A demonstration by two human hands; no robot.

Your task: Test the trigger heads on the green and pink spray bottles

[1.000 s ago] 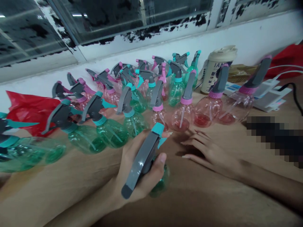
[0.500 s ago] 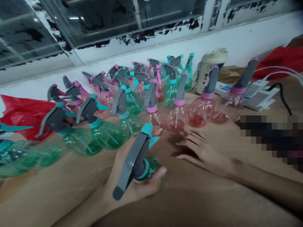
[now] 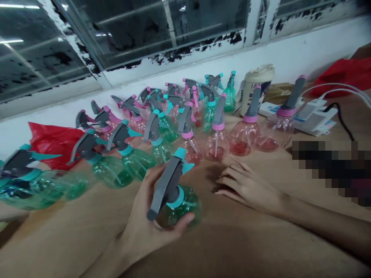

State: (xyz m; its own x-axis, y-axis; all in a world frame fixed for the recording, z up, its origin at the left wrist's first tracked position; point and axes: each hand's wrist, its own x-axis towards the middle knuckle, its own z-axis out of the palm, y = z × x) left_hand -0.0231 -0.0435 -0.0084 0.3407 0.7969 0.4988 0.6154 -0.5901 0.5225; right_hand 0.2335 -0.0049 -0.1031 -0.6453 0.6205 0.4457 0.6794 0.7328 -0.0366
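Observation:
My left hand (image 3: 150, 224) is wrapped round a green spray bottle (image 3: 181, 204) with a grey trigger and a teal collar, held tilted just above the brown table (image 3: 237, 247). My right hand (image 3: 249, 185) lies flat on the table to its right, fingers stretched out and holding nothing, close to the front row of pink spray bottles (image 3: 217, 143). Several green spray bottles (image 3: 133, 158) stand to the left of the held one.
Many more pink and green spray bottles (image 3: 174, 104) crowd the back of the table by the white wall. A cream cup (image 3: 255, 88), a white power strip (image 3: 313, 116) with cables, and red plastic bags (image 3: 52, 143) lie around them. A window runs above.
My left hand has turned the green bottle more upright, so its body now shows below the trigger. My right hand has stayed resting on the table.

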